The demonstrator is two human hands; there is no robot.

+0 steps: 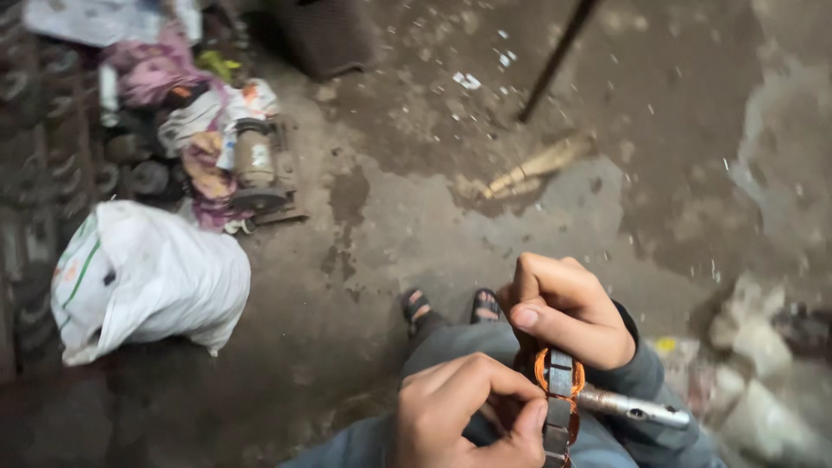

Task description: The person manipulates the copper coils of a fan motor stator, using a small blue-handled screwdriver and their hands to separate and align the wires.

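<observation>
Between both closed hands, left hand (464,416) and right hand (568,312) grip the copper-wound armature (559,394).

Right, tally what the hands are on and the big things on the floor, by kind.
Hands: 2, left hand and right hand
Copper-wound motor part: 1
Metal shaft: 1
White sack: 1
Bench grinder: 1
Broom: 1
Total: 7

White sack (152,277), small grinder (258,165) (among rags), broom (533,169), stained floor (390,217)
</observation>
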